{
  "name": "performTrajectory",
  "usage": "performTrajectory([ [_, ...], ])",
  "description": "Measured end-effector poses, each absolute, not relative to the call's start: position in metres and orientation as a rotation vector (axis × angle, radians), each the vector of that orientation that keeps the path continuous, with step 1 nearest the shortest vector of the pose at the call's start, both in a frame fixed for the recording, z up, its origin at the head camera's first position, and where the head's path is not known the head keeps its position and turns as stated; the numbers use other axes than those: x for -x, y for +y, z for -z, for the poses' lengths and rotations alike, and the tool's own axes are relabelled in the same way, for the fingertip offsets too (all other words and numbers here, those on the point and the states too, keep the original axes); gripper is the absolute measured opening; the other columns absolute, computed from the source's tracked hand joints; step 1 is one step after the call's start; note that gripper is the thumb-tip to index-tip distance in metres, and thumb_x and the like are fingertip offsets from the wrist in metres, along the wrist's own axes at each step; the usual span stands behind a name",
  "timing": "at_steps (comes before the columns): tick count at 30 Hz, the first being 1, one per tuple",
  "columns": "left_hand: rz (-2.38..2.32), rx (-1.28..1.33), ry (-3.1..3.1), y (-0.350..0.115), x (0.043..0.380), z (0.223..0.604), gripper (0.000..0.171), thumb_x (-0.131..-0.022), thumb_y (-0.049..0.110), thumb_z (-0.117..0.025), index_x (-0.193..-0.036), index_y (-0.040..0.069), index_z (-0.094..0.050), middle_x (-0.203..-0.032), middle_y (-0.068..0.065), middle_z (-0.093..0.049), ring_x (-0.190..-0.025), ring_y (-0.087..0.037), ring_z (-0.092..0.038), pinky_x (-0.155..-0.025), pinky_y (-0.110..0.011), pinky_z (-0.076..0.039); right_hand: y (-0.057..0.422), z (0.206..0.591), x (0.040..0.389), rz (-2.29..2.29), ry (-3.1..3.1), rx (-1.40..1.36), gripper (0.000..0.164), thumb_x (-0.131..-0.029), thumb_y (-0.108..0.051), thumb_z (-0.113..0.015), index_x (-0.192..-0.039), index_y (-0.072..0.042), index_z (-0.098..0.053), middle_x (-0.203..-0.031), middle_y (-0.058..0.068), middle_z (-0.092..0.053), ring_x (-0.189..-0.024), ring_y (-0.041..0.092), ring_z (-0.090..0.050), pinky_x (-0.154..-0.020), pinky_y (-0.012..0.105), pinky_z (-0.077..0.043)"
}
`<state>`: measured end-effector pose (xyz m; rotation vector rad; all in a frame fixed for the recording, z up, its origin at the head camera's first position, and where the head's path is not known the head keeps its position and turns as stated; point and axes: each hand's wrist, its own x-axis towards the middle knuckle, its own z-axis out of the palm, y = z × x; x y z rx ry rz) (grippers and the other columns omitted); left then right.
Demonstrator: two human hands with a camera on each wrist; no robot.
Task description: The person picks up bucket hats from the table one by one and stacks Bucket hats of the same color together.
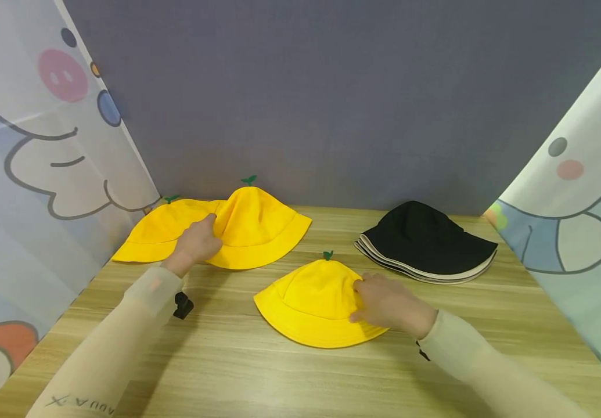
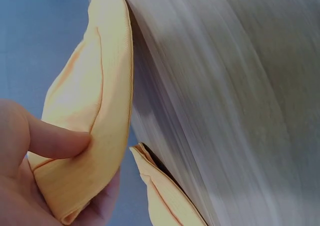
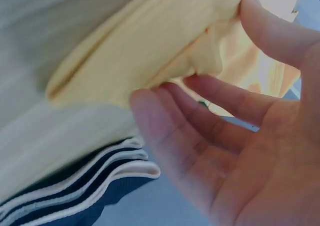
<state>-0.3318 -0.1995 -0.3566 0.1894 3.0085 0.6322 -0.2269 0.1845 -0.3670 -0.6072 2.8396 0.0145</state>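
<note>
My left hand [image 1: 199, 240] pinches the left side of a yellow bucket hat [image 1: 255, 223] with a green sprout on its crown. In the left wrist view the thumb lies on top of this hat's brim [image 2: 100, 156], with fingers beneath. Just left of it, another yellow bucket hat [image 1: 148, 235] rests on the table. Nearer the front, a third yellow bucket hat [image 1: 316, 296] sits brim down. My right hand [image 1: 391, 305] touches its right side, and the right wrist view shows the fingers [image 3: 160, 121] loosely bent and spread against the cloth.
A stack of black bucket hats [image 1: 425, 241] with pale brim edges lies at the back right of the wooden table [image 1: 227, 371]. A grey panel [image 1: 331, 104] stands behind, and cartoon-printed sheets [image 1: 28, 174] flank both sides.
</note>
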Motion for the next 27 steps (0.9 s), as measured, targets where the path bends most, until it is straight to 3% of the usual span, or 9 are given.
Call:
performTrajectory([
  [6, -0.693, -0.299, 3.069, -0.192, 0.328, 0.355, 0.057, -0.075, 0.007, -0.041, -0.131, -0.002, -0.033, -0.096, -0.021, -0.055, -0.064, -0.027, -0.047, -0.053, -0.037, -0.037, 0.192, 0.358, 0.239, 0.112, 2.859, 0.579, 0.043, -0.078, -0.045, -0.068, -0.105, -0.012, -0.06, -0.095, -0.001, -0.059, -0.077, 0.013, -0.05, -0.067, 0.035, -0.044],
  [8, -0.71, -0.333, 3.082, -0.188, 0.327, 0.354, 0.052, -0.074, 0.007, -0.041, -0.126, -0.001, -0.036, -0.083, -0.017, -0.053, -0.058, -0.025, -0.045, -0.05, -0.035, -0.035, 0.194, 0.354, 0.244, 0.139, 2.875, 0.57, 0.043, -0.079, -0.045, -0.067, -0.106, -0.012, -0.061, -0.098, -0.001, -0.06, -0.076, 0.013, -0.051, -0.065, 0.034, -0.045],
  [13, -0.71, -0.377, 3.128, -0.18, 0.325, 0.354, 0.038, -0.076, 0.008, -0.041, -0.114, 0.005, -0.041, -0.072, -0.01, -0.048, -0.056, -0.024, -0.043, -0.049, -0.035, -0.034, 0.196, 0.345, 0.259, 0.31, 2.868, 0.574, 0.039, -0.082, -0.042, -0.065, -0.103, -0.01, -0.061, -0.086, -0.001, -0.056, -0.067, 0.014, -0.049, -0.057, 0.03, -0.044],
  [15, -0.709, -0.393, 3.152, -0.178, 0.325, 0.354, 0.031, -0.078, 0.008, -0.041, -0.108, 0.008, -0.042, -0.07, -0.009, -0.046, -0.055, -0.024, -0.043, -0.049, -0.035, -0.034, 0.196, 0.342, 0.266, 0.377, 2.879, 0.606, 0.039, -0.084, -0.042, -0.063, -0.103, -0.008, -0.06, -0.085, 0.0, -0.055, -0.069, 0.015, -0.05, -0.059, 0.031, -0.046],
  [20, -0.724, -0.472, 3.187, -0.173, 0.322, 0.351, 0.027, -0.08, 0.007, -0.041, -0.107, 0.009, -0.043, -0.073, -0.01, -0.048, -0.06, -0.025, -0.044, -0.053, -0.037, -0.036, 0.192, 0.335, 0.28, 0.5, 2.933, 0.639, 0.042, -0.086, -0.041, -0.06, -0.109, -0.005, -0.057, -0.094, 0.005, -0.057, -0.08, 0.017, -0.052, -0.069, 0.035, -0.047],
  [25, -0.748, -0.523, 3.187, -0.167, 0.321, 0.348, 0.041, -0.083, 0.008, -0.043, -0.124, 0.009, -0.042, -0.095, -0.01, -0.057, -0.068, -0.025, -0.047, -0.06, -0.039, -0.038, 0.188, 0.333, 0.298, 0.468, 2.988, 0.589, 0.051, -0.088, -0.041, -0.058, -0.122, -0.004, -0.05, -0.111, 0.01, -0.056, -0.092, 0.022, -0.053, -0.078, 0.041, -0.046],
  [27, -0.751, -0.541, 3.188, -0.165, 0.321, 0.348, 0.042, -0.084, 0.008, -0.044, -0.126, 0.01, -0.042, -0.097, -0.009, -0.057, -0.067, -0.024, -0.047, -0.059, -0.038, -0.039, 0.186, 0.333, 0.305, 0.431, 3.005, 0.56, 0.06, -0.088, -0.04, -0.058, -0.132, -0.004, -0.041, -0.126, 0.012, -0.05, -0.106, 0.026, -0.049, -0.087, 0.045, -0.042],
])
